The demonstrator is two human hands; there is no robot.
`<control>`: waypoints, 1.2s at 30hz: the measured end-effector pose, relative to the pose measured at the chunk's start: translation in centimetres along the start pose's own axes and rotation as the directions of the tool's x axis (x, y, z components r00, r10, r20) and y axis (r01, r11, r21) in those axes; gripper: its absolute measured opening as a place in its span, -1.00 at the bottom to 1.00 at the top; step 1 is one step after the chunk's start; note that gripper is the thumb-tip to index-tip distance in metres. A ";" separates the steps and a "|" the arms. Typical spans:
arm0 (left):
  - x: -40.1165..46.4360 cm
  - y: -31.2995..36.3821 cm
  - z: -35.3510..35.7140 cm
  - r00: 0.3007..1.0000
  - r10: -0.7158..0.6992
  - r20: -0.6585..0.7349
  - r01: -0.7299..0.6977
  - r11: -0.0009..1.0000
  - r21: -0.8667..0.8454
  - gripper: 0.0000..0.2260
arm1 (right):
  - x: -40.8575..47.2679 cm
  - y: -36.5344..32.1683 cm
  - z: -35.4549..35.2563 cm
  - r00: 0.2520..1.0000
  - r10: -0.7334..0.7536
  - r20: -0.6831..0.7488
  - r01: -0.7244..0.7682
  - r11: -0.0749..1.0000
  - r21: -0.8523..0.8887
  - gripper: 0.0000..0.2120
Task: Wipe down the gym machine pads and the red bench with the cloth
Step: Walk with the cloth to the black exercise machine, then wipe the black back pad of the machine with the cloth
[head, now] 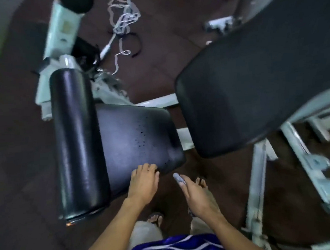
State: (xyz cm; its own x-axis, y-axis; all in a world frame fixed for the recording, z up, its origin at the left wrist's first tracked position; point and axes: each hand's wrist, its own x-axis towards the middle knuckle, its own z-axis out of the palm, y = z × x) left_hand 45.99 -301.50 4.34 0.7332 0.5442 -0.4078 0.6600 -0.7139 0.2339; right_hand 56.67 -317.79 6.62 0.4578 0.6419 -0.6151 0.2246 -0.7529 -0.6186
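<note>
Beside the black seat pad [139, 134], my left hand [143, 183] rests spread on its edge; my right hand [197, 195] grips the bunched cloth [178, 178]. Droplets remain; no red bench visible.

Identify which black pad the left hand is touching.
The flat seat pad, speckled with droplets; the left hand rests on its near edge. The roller pad and large back pad are untouched.

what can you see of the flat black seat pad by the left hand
The flat seat pad is black, glossy, vinyl-looking, with rounded corners, dotted with small dark specks or droplets. It lies roughly level beside a black cylindrical roller pad on a pale metal frame. The left hand rests its fingertips on the near edge.
</note>
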 end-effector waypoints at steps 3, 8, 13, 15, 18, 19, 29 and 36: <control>2.3 -0.6 0.9 0.984 -0.161 -0.076 0.159 0.987 -0.024 -0.79 | 5.6 0.6 -1.5 0.989 -0.108 0.101 0.114 0.992 -0.057 -0.64; 5.0 -3.0 3.2 0.921 -0.352 -0.166 0.346 0.936 -0.062 -0.61 | 13.7 1.2 -1.6 0.966 -0.194 0.170 0.211 0.974 -0.086 -0.58; 8.2 -6.7 5.6 0.817 -0.488 -0.308 0.446 0.872 -0.200 -0.58 | 21.0 0.7 1.8 0.959 -0.240 0.151 0.243 0.970 0.003 -0.51; 9.4 -8.2 6.5 0.798 -0.493 -0.347 0.447 0.870 -0.208 -0.57 | 23.7 -0.2 3.5 0.950 -0.297 0.098 0.292 0.955 0.062 -0.49; 10.9 -10.6 7.5 0.799 -0.471 -0.373 0.442 0.882 -0.165 -0.53 | 27.4 -2.0 5.9 0.922 -0.387 0.005 0.384 0.918 0.103 -0.48; 11.4 -11.5 8.0 0.804 -0.470 -0.364 0.450 0.881 -0.146 -0.51 | 28.7 -2.4 7.1 0.908 -0.418 -0.011 0.417 0.904 0.093 -0.47; 12.6 -13.7 11.0 0.782 -0.488 -0.387 0.548 0.835 0.055 -0.46 | 26.4 6.1 13.3 0.779 -0.625 0.049 0.546 0.636 -0.546 -0.41; 12.8 -13.4 11.2 0.768 -0.505 -0.394 0.563 0.826 0.039 -0.45 | 40.6 -2.7 8.0 0.885 -0.181 -0.429 0.067 0.961 -0.267 -0.42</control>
State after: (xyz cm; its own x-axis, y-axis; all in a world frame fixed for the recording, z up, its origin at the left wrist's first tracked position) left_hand 44.71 -289.89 -13.92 0.2942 0.9521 -0.0830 0.9513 -0.3001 -0.0705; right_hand 67.73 -288.48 -20.59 0.7336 0.6419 -0.2231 0.4762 -0.7197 -0.5053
